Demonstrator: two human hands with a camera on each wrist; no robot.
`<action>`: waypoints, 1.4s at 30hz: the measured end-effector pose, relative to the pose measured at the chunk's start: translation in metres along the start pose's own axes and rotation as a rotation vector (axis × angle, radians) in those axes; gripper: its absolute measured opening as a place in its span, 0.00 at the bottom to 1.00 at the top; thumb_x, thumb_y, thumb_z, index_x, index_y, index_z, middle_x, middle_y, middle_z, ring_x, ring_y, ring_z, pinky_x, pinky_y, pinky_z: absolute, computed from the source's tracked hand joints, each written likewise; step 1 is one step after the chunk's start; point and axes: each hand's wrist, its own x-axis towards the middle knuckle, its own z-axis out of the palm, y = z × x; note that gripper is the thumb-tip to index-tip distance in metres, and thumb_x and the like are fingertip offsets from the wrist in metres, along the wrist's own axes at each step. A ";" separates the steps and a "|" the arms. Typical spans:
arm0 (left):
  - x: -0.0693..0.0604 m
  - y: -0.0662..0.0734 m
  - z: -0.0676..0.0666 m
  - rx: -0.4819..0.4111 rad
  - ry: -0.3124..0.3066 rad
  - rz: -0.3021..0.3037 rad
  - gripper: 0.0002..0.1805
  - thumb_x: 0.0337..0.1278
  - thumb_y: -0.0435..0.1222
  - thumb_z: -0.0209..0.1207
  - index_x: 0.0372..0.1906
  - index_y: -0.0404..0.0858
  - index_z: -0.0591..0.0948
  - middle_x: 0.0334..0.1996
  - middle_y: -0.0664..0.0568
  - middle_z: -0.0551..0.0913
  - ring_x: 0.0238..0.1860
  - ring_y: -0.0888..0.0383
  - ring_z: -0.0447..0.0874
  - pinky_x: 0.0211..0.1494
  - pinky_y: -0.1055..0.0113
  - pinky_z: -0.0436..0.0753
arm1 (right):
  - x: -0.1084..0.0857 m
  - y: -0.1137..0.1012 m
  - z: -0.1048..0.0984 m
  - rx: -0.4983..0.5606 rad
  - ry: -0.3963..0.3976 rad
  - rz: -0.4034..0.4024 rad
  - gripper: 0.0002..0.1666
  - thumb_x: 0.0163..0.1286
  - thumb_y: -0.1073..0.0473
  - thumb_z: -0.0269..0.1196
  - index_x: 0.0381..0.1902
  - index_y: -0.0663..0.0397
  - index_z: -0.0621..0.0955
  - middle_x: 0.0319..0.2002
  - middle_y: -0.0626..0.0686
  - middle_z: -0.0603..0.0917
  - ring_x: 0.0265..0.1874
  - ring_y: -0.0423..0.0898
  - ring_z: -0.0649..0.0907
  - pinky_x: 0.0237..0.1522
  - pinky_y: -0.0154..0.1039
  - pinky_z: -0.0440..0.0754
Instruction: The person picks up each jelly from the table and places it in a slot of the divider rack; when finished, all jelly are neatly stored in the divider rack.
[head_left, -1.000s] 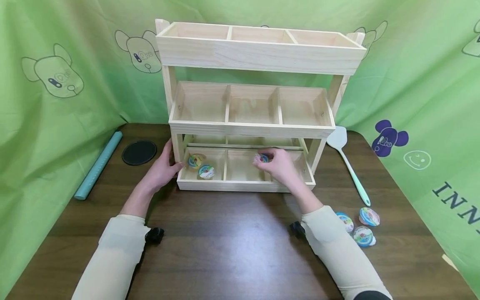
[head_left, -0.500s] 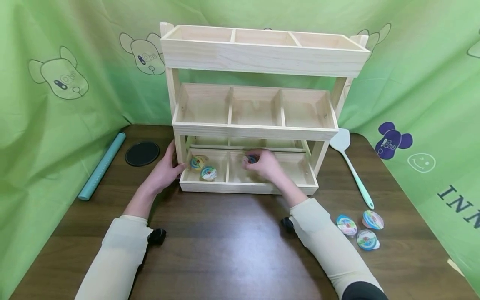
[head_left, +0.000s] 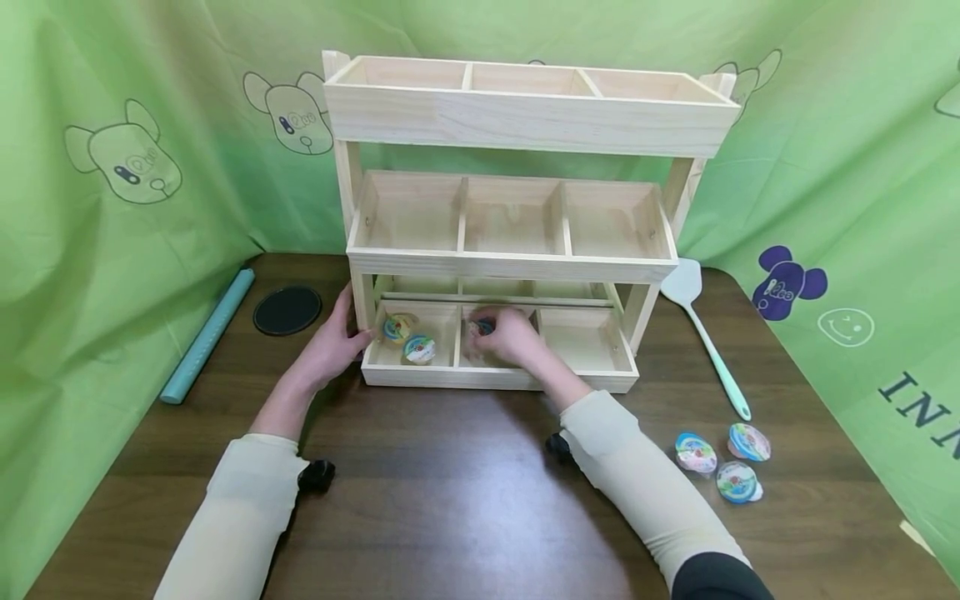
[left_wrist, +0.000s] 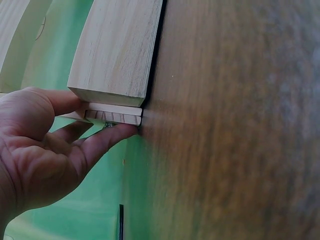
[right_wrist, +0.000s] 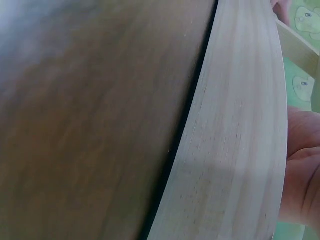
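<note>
R hand [head_left: 513, 337] is down low in the mid box [head_left: 489, 377] of the rack's bottom row. Its fingers are bent & it pinches a cup [head_left: 484, 326]. That cup is close to the wall by the left box [head_left: 442, 321]. Can't tell if it touches the floor, b/c the hand hides most of it. R wrist view shows only a bit of the hand past the front board, no fingertips.

L hand [head_left: 328, 346] is at the rack's [head_left: 532, 121] left post, low down, thumb on 1 side & fingers on the other. Looks like a light hold to keep it steady.

So far, I'd say abt half done: 2 cups in the left box, a yellow one [head_left: 398, 327] & a white-top one [head_left: 419, 349], + the held one nearly in place. 3 more, a pink one [head_left: 696, 452], a back one [head_left: 748, 442] & a front one [head_left: 738, 482], sit on the table [head_left: 450, 500] at right, prob. left to do. No cup shows in the right box [head_left: 581, 337].

Also there: spatula [head_left: 708, 350] just behind those 3, blue roll [head_left: 208, 336] & black disc [head_left: 287, 311] off left, well out of the way. Mid row hangs over the back of the bottom 1, so there's less room above the R hand.
</note>
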 end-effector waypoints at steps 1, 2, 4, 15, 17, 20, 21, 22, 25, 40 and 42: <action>0.000 0.000 0.000 0.001 -0.001 -0.002 0.49 0.75 0.31 0.52 0.82 0.54 0.30 0.79 0.34 0.43 0.72 0.33 0.59 0.56 0.40 0.79 | 0.001 0.000 0.001 0.007 0.004 0.005 0.28 0.60 0.60 0.72 0.59 0.58 0.83 0.50 0.58 0.87 0.46 0.53 0.84 0.52 0.44 0.81; 0.000 -0.001 0.000 0.001 -0.002 -0.004 0.49 0.75 0.32 0.51 0.82 0.54 0.30 0.79 0.33 0.43 0.72 0.33 0.59 0.55 0.40 0.80 | 0.001 -0.001 0.002 0.011 0.010 0.005 0.28 0.59 0.60 0.72 0.59 0.58 0.83 0.50 0.58 0.86 0.47 0.54 0.84 0.53 0.44 0.81; 0.001 -0.001 0.000 -0.003 -0.005 -0.004 0.49 0.75 0.31 0.51 0.82 0.54 0.30 0.79 0.34 0.43 0.72 0.33 0.60 0.55 0.40 0.80 | 0.003 -0.002 0.003 0.017 0.023 0.004 0.28 0.59 0.60 0.73 0.58 0.59 0.83 0.51 0.58 0.86 0.50 0.53 0.83 0.56 0.43 0.79; 0.003 -0.003 0.001 -0.015 -0.011 -0.001 0.49 0.75 0.30 0.50 0.81 0.53 0.29 0.79 0.34 0.43 0.72 0.33 0.59 0.54 0.41 0.80 | 0.003 -0.004 0.003 -0.001 0.064 0.008 0.32 0.60 0.57 0.74 0.62 0.61 0.80 0.55 0.59 0.84 0.55 0.54 0.82 0.61 0.44 0.76; 0.003 -0.003 0.001 -0.011 -0.009 -0.001 0.49 0.75 0.30 0.50 0.81 0.53 0.29 0.79 0.34 0.43 0.72 0.33 0.58 0.54 0.41 0.80 | 0.001 -0.004 0.000 -0.020 0.068 0.003 0.34 0.60 0.56 0.74 0.62 0.61 0.80 0.55 0.59 0.84 0.55 0.55 0.82 0.61 0.45 0.76; 0.002 -0.003 0.000 -0.015 -0.007 0.003 0.49 0.75 0.30 0.51 0.81 0.53 0.29 0.79 0.34 0.43 0.73 0.34 0.56 0.55 0.39 0.79 | -0.002 -0.002 -0.003 -0.006 0.073 0.009 0.35 0.60 0.55 0.75 0.62 0.62 0.79 0.53 0.60 0.85 0.52 0.55 0.83 0.58 0.46 0.78; 0.001 -0.003 0.000 -0.022 -0.009 0.006 0.49 0.75 0.30 0.51 0.81 0.54 0.29 0.79 0.34 0.43 0.73 0.34 0.56 0.56 0.39 0.79 | -0.003 -0.001 -0.005 0.009 0.076 0.015 0.35 0.59 0.55 0.75 0.62 0.62 0.79 0.52 0.59 0.85 0.51 0.54 0.83 0.57 0.46 0.79; 0.001 -0.003 0.000 -0.028 -0.011 0.010 0.49 0.75 0.30 0.51 0.81 0.54 0.29 0.79 0.34 0.42 0.73 0.33 0.56 0.55 0.38 0.79 | -0.005 0.000 -0.006 0.024 0.078 0.019 0.35 0.59 0.56 0.75 0.63 0.62 0.79 0.52 0.59 0.85 0.51 0.54 0.84 0.56 0.45 0.80; 0.001 -0.001 0.001 -0.039 -0.017 0.017 0.50 0.75 0.30 0.51 0.81 0.54 0.29 0.79 0.34 0.42 0.73 0.33 0.57 0.55 0.39 0.80 | -0.008 0.003 -0.011 0.071 0.081 0.038 0.35 0.58 0.59 0.75 0.63 0.61 0.78 0.51 0.59 0.85 0.49 0.54 0.84 0.55 0.45 0.81; 0.000 0.000 0.001 -0.028 -0.007 0.029 0.50 0.74 0.29 0.52 0.82 0.53 0.31 0.80 0.36 0.43 0.73 0.36 0.56 0.55 0.41 0.80 | -0.052 0.012 -0.053 0.153 0.213 -0.040 0.22 0.64 0.64 0.71 0.55 0.67 0.82 0.53 0.64 0.84 0.51 0.58 0.84 0.52 0.51 0.83; 0.000 -0.001 0.001 -0.028 -0.008 0.034 0.50 0.74 0.29 0.52 0.82 0.53 0.31 0.80 0.36 0.43 0.74 0.36 0.56 0.56 0.40 0.79 | -0.060 0.013 -0.059 0.141 0.227 -0.042 0.22 0.64 0.63 0.71 0.54 0.66 0.82 0.52 0.64 0.84 0.51 0.58 0.84 0.53 0.51 0.83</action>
